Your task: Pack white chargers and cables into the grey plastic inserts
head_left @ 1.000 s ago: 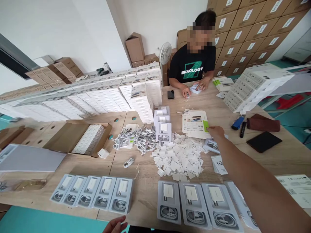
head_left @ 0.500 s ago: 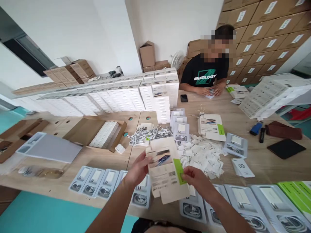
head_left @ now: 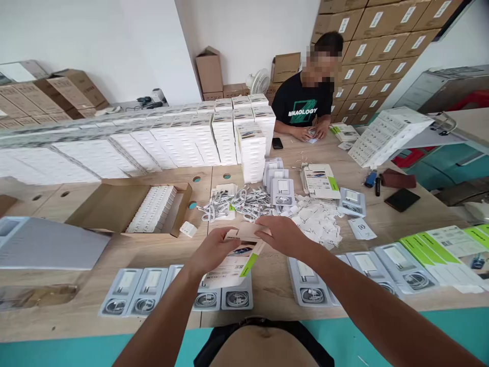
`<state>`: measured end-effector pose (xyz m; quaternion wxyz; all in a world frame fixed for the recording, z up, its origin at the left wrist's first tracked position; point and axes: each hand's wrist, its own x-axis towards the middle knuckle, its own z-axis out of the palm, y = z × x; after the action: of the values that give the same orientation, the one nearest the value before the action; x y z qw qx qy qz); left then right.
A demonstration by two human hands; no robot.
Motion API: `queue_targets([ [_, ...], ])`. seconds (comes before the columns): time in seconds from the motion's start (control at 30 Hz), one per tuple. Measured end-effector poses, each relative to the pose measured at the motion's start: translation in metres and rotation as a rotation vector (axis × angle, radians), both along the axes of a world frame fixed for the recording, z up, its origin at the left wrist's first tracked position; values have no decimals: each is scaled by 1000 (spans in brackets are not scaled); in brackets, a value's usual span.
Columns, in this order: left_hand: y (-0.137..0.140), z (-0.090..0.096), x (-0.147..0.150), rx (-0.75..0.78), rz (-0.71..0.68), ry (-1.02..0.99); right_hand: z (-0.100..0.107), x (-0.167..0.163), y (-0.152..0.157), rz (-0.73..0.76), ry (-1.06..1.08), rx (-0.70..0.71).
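A white and green printed carton [head_left: 228, 270] is held in front of me, its end flaps facing away from me. My left hand [head_left: 214, 251] grips its left edge, thumb on the printed face. At the far end, my right hand [head_left: 281, 235] is closed on a flap, fingers bent over it. Below the carton, trays [head_left: 237, 299] holding a white charger and a coiled cable lie in a row. More such trays [head_left: 310, 285] lie under my right forearm. Just beyond my hands is a heap of white cables [head_left: 252, 201], with a pile of small white paper pieces [head_left: 319, 219] beside it.
Stacked white boxes [head_left: 183, 145] form a wall across the back. An open cardboard box [head_left: 114, 209] of white chargers lies left. Flattened cartons [head_left: 431, 250] lie right, and more cartons [head_left: 320, 181] are piled beyond the papers. A co-worker [head_left: 303, 102] sits across the table.
The carton, flat and held by both sides before, is now turned and tilted. My right hand has moved from its green side edge up to the far flap. My view has shifted right.
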<state>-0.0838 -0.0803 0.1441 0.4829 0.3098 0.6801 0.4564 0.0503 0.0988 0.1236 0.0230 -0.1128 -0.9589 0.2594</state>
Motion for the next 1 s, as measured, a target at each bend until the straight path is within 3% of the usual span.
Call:
queue_targets([
  [0.13, 2, 15, -11, -58, -135, 357, 1, -3, -9, 67, -42, 113],
  [0.27, 15, 20, -12, -99, -142, 622, 5, -9, -16, 6, -43, 296],
  [0.37, 25, 21, -8, -105, -121, 698, 10, -13, -18, -56, -31, 361],
  [0.43, 28, 22, -6, -108, -119, 685, 13, -12, -16, -65, -19, 333],
  [0.5, 27, 23, -5, -127, -120, 680, 16, -10, -11, -24, -4, 218],
  [0.57, 26, 24, -4, -145, -124, 712, 16, -6, -2, 46, 15, -9],
  [0.7, 24, 28, -1, -160, -178, 826, 6, 0, 17, 122, -46, -681],
  [0.77, 24, 30, 2, -156, -237, 877, -3, 2, 21, 125, -122, -940],
  [0.87, 22, 28, 8, -187, -315, 937, -18, 2, 19, 143, -212, -1094],
  [1.0, 26, 10, 6, -287, -353, 950, -35, 1, 15, 73, -194, -1080],
])
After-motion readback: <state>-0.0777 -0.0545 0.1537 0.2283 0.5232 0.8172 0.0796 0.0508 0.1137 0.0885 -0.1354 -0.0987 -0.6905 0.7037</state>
